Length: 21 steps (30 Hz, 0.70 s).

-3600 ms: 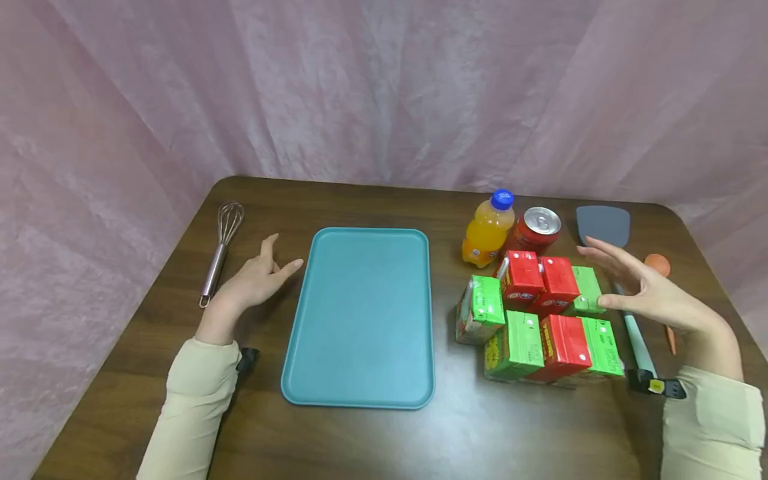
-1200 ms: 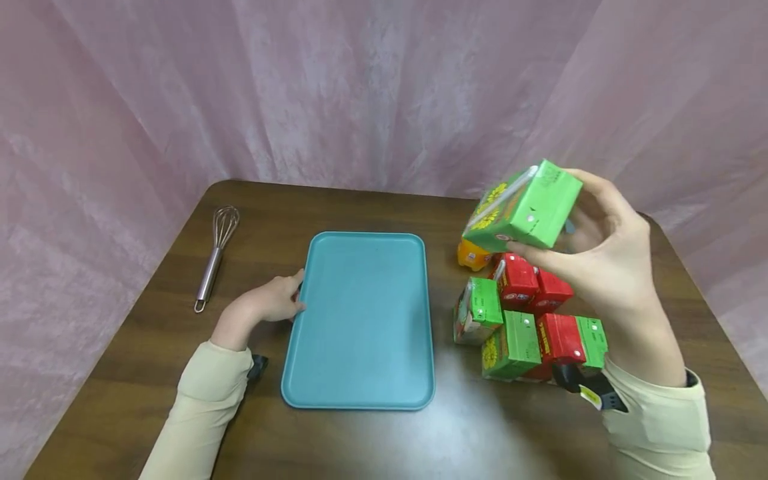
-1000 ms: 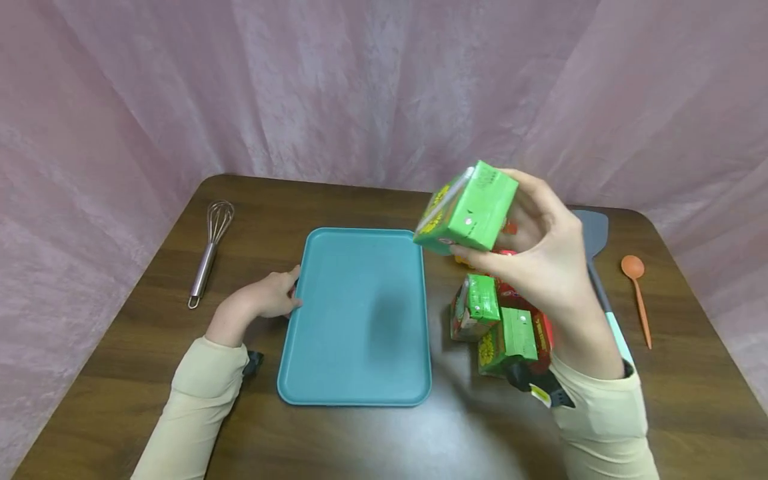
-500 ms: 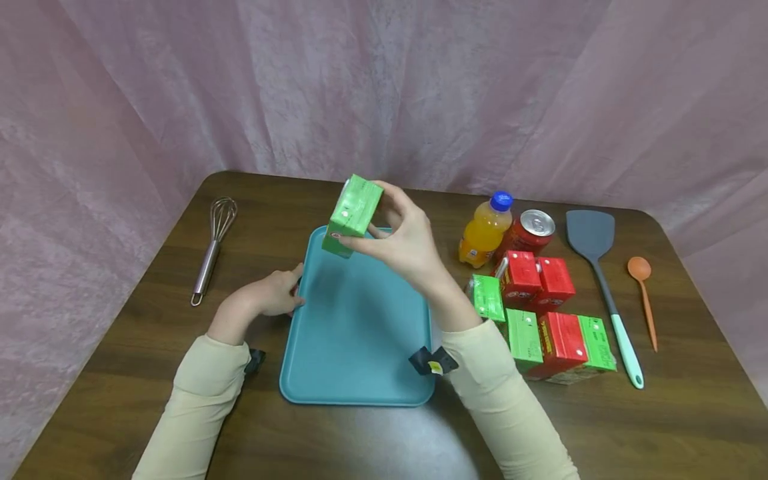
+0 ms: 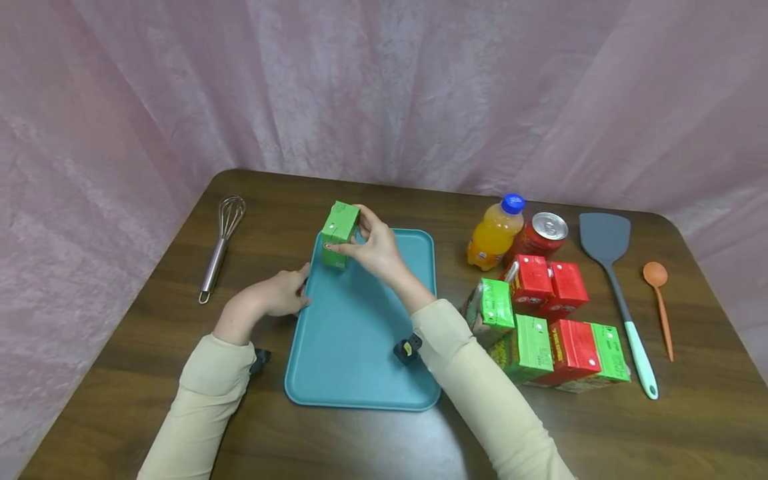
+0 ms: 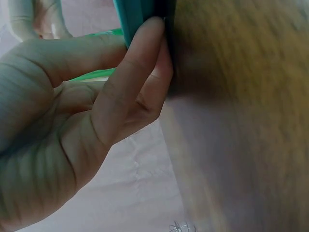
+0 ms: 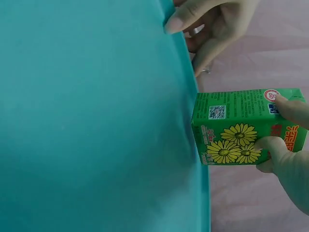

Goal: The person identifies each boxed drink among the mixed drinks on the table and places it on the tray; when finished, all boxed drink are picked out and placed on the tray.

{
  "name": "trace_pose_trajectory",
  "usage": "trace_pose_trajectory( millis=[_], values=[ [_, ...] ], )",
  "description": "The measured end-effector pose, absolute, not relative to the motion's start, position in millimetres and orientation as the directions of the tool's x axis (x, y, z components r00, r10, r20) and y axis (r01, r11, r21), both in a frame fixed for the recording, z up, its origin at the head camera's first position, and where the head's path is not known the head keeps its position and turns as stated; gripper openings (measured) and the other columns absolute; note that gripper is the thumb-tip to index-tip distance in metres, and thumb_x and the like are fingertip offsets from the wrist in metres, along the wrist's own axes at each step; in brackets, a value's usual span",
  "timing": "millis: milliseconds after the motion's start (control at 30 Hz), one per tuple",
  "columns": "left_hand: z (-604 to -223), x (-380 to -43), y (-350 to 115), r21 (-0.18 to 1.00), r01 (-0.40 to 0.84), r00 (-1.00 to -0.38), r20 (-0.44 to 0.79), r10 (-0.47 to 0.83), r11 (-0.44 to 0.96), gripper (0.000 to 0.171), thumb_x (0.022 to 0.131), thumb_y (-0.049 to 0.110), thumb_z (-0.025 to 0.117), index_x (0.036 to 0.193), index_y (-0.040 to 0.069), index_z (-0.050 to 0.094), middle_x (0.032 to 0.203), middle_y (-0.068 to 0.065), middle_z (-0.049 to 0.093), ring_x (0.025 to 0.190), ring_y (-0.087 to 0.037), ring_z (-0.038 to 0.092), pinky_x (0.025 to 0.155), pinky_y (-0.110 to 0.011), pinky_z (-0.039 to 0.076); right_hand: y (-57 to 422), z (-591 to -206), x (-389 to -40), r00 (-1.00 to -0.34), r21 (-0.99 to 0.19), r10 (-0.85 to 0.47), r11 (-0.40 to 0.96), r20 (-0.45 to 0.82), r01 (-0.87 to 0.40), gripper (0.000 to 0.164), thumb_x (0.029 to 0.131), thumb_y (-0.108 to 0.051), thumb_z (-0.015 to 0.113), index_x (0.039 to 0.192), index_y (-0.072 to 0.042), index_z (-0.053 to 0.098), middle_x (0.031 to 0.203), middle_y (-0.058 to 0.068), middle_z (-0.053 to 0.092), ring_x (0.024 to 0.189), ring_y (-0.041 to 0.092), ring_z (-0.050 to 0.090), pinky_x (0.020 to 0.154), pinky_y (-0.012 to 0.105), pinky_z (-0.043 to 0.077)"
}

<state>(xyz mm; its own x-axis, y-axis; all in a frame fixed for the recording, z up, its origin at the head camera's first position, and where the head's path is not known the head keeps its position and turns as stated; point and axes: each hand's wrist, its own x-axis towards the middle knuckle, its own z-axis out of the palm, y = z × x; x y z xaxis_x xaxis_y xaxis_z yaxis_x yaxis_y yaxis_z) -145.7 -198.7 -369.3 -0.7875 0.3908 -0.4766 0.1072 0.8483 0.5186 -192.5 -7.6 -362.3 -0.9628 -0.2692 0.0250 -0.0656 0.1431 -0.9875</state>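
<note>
My right hand [image 5: 377, 248] grips a green drink carton [image 5: 339, 225] over the far left corner of the blue tray [image 5: 360, 393]. The right wrist view shows yellow flowers printed on the carton [image 7: 241, 130], with thumb and fingers around its upper end. Whether its base touches the tray is hard to tell. At the tray's left rim, my left hand [image 5: 277, 293] pinches the edge. In the left wrist view that hand [image 6: 96, 92] has its thumb and fingers on the tray rim [image 6: 129, 17].
Several red and green cartons [image 5: 531, 350] stand right of the tray. Behind them are an orange drink bottle [image 5: 495, 233] and a red can [image 5: 543, 233]. A spatula [image 5: 609, 247] and an orange spoon [image 5: 657, 280] lie far right. A whisk [image 5: 222, 243] lies on the left.
My right hand took the green carton from the group on the right, lifted it and carried it left, then lowered it at the tray's far left corner. My left hand moved onto the tray's rim.
</note>
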Motion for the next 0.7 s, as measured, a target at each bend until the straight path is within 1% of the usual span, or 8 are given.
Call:
trace_pose_trajectory(
  millis=[100, 167, 267, 400, 500, 567, 700],
  values=[
    [-369, -145, -197, 0.522, 0.105, -0.788, -0.475, 0.391, 0.846, 0.075, 0.093, 0.008, 0.053, 0.143, -0.013, 0.002, 0.076, -0.008, 0.059, 0.065, -0.017, 0.058, 0.07, -0.034, 0.044, -9, -367, -195, -0.955, -0.985, -0.295, 0.159, 0.02, -0.07, 0.084, 0.075, -0.008, 0.077, 0.145, -0.011, 0.031, 0.146, 0.007, 0.038, 0.134, 0.016, 0.036, 0.1, 0.033, 0.039],
    [-369, -144, -197, 0.526, 0.106, -0.788, -0.473, 0.394, 0.844, 0.075, 0.093, 0.008, 0.053, 0.143, -0.013, 0.003, 0.076, -0.008, 0.059, 0.065, -0.016, 0.058, 0.071, -0.034, 0.044, -10, -368, -196, -0.951, -0.977, -0.308, 0.201, 0.0, -0.065, 0.089, 0.077, -0.012, 0.076, 0.148, -0.012, 0.024, 0.148, 0.006, 0.034, 0.134, 0.017, 0.035, 0.101, 0.033, 0.038],
    [-370, -144, -196, 0.529, 0.117, -0.788, -0.466, 0.403, 0.841, 0.074, 0.092, 0.007, 0.054, 0.143, -0.013, 0.004, 0.076, -0.008, 0.06, 0.066, -0.016, 0.059, 0.073, -0.035, 0.045, -13, -367, -196, -0.942, -0.96, -0.336, 0.269, -0.012, -0.083, 0.091, 0.079, -0.018, 0.074, 0.15, -0.013, 0.017, 0.148, 0.006, 0.035, 0.133, 0.017, 0.037, 0.102, 0.033, 0.037],
    [-370, -144, -197, 0.525, 0.119, -0.793, -0.461, 0.399, 0.843, 0.075, 0.092, 0.007, 0.055, 0.143, -0.013, 0.005, 0.076, -0.008, 0.06, 0.066, -0.016, 0.059, 0.073, -0.036, 0.046, -18, -366, -196, -0.934, -0.939, -0.356, 0.32, 0.002, -0.124, 0.09, 0.08, -0.019, 0.073, 0.15, -0.013, 0.016, 0.142, 0.007, 0.043, 0.128, 0.017, 0.044, 0.1, 0.032, 0.04],
    [-369, -145, -197, 0.52, 0.12, -0.795, -0.46, 0.395, 0.846, 0.075, 0.092, 0.007, 0.055, 0.143, -0.013, 0.005, 0.075, -0.008, 0.06, 0.065, -0.016, 0.059, 0.071, -0.034, 0.045, -20, -365, -195, -0.937, -0.927, -0.351, 0.351, 0.004, -0.135, 0.089, 0.081, -0.02, 0.072, 0.15, -0.013, 0.016, 0.141, 0.008, 0.044, 0.127, 0.018, 0.045, 0.096, 0.03, 0.042],
    [-368, -145, -198, 0.513, 0.125, -0.796, -0.459, 0.395, 0.849, 0.075, 0.092, 0.008, 0.055, 0.143, -0.014, 0.005, 0.075, -0.008, 0.059, 0.065, -0.016, 0.058, 0.07, -0.033, 0.045, -22, -364, -194, -0.936, -0.921, -0.352, 0.364, 0.0, -0.137, 0.088, 0.082, -0.02, 0.07, 0.15, -0.013, 0.015, 0.143, 0.008, 0.042, 0.128, 0.018, 0.043, 0.096, 0.03, 0.043],
    [-368, -145, -199, 0.515, 0.131, -0.795, -0.456, 0.4, 0.847, 0.074, 0.092, 0.008, 0.054, 0.143, -0.014, 0.006, 0.077, -0.009, 0.058, 0.065, -0.015, 0.058, 0.07, -0.033, 0.045, -21, -363, -189, -0.934, -0.909, -0.358, 0.39, -0.005, -0.145, 0.086, 0.084, -0.021, 0.069, 0.15, -0.013, 0.014, 0.149, 0.007, 0.032, 0.132, 0.021, 0.038, 0.098, 0.03, 0.041]
  ],
)
